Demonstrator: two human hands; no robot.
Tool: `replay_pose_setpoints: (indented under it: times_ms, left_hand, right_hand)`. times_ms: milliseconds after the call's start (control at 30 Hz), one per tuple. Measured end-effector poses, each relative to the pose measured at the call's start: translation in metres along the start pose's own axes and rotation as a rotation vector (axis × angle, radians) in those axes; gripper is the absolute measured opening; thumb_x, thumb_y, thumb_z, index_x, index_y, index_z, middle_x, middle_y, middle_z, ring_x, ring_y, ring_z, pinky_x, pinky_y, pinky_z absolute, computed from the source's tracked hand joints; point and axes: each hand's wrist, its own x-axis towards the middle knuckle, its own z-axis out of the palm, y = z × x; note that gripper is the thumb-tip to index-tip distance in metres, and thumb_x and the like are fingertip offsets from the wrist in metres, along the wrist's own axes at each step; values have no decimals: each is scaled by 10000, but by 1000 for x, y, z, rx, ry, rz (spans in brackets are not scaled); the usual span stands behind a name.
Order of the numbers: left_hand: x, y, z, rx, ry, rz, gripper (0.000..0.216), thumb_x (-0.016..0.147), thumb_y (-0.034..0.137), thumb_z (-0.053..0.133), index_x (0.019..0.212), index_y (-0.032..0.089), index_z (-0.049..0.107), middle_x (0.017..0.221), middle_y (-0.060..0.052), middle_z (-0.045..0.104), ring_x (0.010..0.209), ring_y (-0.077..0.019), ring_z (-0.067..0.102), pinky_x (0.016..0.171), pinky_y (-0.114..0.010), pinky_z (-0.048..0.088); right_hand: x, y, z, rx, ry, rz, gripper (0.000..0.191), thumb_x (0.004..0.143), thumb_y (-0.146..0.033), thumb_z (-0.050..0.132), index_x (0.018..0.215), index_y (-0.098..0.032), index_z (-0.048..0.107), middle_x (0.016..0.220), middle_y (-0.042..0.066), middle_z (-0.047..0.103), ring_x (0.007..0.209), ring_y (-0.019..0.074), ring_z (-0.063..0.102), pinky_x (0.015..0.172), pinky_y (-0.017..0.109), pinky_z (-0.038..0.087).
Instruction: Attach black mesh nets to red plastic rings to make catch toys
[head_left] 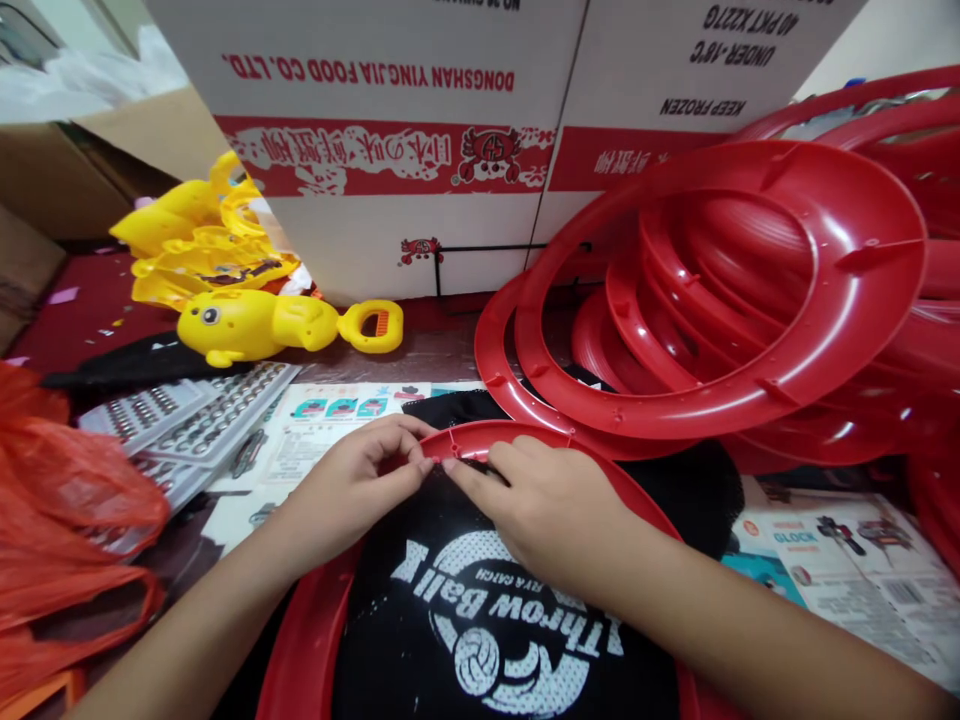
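The left hand (379, 468) and right hand (559, 505) close curled fingers on a red ring (300, 640), thumbs against black cloth (390, 640); uneven pressing could slip it loose.

- Worktop (442, 350): dk reddish-brown, slight sheen, narrow bare strip just beyond the fingers (472, 480).
- Lg white carton (360, 230): upright on worktop, straight behind the fingers, blocks most of rm. Print upside down ("DONGSHAN YINGJIA FOOD CO. LTD.", "KEEP FROZEN"); red band across w/ crab logo.
- Dk-red surface (105, 280): well L of fingers & beyond; pink paper scraps (64, 296) on it. Can't tell if same worktop.
- Brown cardboard box (45, 170): far L beyond fingers, open; white plastic bags (82, 85) at its top.
- Wall (892, 45): far R beyond fingers, pale, plain.
- Light: bright on wall & carton, dimmer nr box.
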Motion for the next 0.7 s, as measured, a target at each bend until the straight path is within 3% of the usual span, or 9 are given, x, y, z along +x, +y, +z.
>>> replay_pose_setpoints:
  times_ms: [267, 500, 700]
  left_hand:
    - [-1, 0, 2, 29, 34, 11, 175, 821, 247, 558, 663, 185, 516, 1052, -23, 569, 894, -168, 512, 846, -323, 387]
    - [-1, 0, 4, 80, 66, 79, 162, 846, 252, 530, 697, 191, 508, 1078, -46, 581, 983, -190, 530, 838, -323, 396]
    - [-2, 5, 9, 279, 124, 118, 147, 844, 252, 497, 709, 196, 505, 1067, -60, 596, 1006, -221, 540, 862, -367, 398]
  right_hand:
    - [-2, -3, -1, -16, -2, -1, 381, 888, -160, 501, 1259, -209, 573, 833, 48, 607, 723, 217, 504, 508, 298, 179]
    - [1, -4, -3, -41, -41, 17, 404, 883, -147, 495, 1279, -207, 557, 853, 54, 612, 744, 223, 515, 503, 294, 177]
    - [5, -7, -7, -67, -92, 40, 429, 860, -131, 530, 1280, -213, 552, 860, 57, 619, 740, 214, 523, 495, 289, 177]
